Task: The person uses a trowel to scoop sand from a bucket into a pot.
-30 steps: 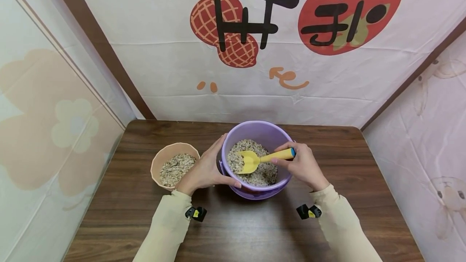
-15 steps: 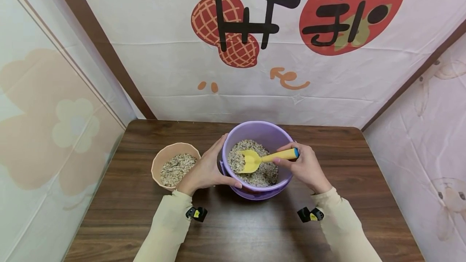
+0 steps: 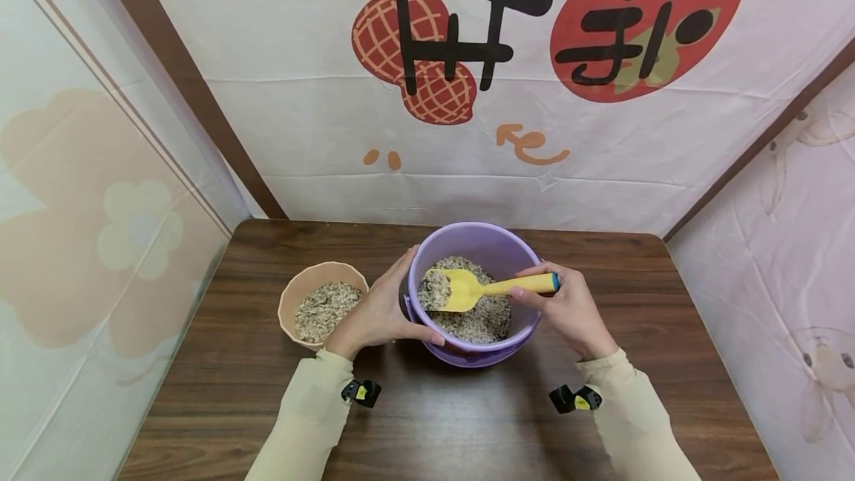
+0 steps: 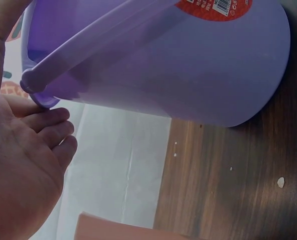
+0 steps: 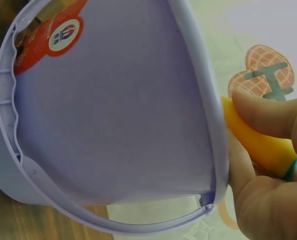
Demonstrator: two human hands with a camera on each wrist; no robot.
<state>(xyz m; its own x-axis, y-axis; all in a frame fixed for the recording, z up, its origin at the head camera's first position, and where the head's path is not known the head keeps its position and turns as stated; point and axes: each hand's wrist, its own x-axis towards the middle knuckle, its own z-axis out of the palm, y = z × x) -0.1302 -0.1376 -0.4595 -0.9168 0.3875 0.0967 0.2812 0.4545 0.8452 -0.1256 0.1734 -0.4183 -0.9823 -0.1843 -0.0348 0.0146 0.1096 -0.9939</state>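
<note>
A purple bucket (image 3: 494,243) holds a layer of pale, speckled, grain-like flakes (image 3: 484,325). My left hand (image 3: 384,314) holds the bucket's left side, the thumb at the near rim and the fingers round toward the back; in the left wrist view its fingertips (image 4: 63,127) are at the rim beside the bucket's handle (image 4: 103,40). My right hand (image 3: 564,306) grips the handle of a yellow toy shovel (image 3: 464,290) between thumb and fingers over the right rim. The shovel's blade lies inside the bucket, pointing left, with a small heap of flakes on it.
A peach-coloured bowl (image 3: 289,310) with similar flakes stands left of the bucket, partly behind my left wrist. The wooden table (image 3: 621,280) ends at a printed cloth wall (image 3: 300,117). A few loose flakes (image 4: 281,182) lie on the table.
My right hand has drawn the shovel slightly right, and its blade now shows more fully with flakes on it. The left hand and bucket have stayed nearly still.
</note>
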